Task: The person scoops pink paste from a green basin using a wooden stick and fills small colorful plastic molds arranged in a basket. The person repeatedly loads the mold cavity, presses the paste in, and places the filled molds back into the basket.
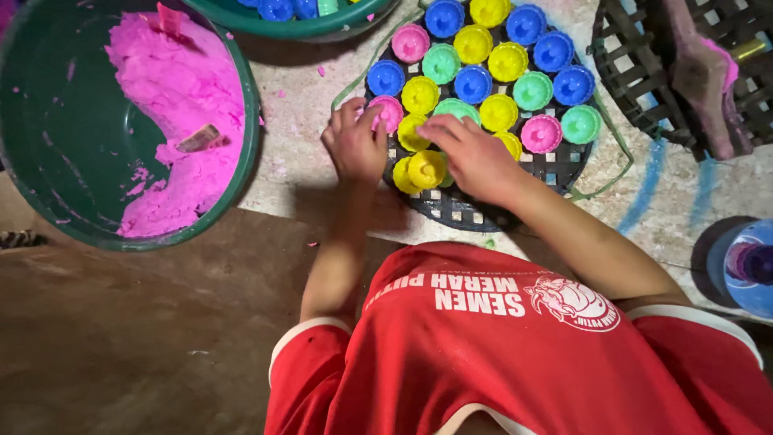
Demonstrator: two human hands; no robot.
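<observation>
A round black woven tray (483, 216) lies on the floor and holds several small fluted cup moulds in blue, yellow, green and pink. My left hand (353, 147) is at the tray's left edge, its fingers pinched on a pink mould (392, 111). My right hand (475, 157) lies flat over the tray's near rows with fingers stretched out. It touches a yellow mould (412, 133). Another yellow mould (427, 169) sits just beside its thumb. I cannot see a grip under the right palm.
A large green basin (48, 137) with bright pink dough (189, 97) stands at the left. A second green basin (298, 28) of moulds is at the top. A black woven basket (644, 89) is at the right, a blue container (749, 270) lower right.
</observation>
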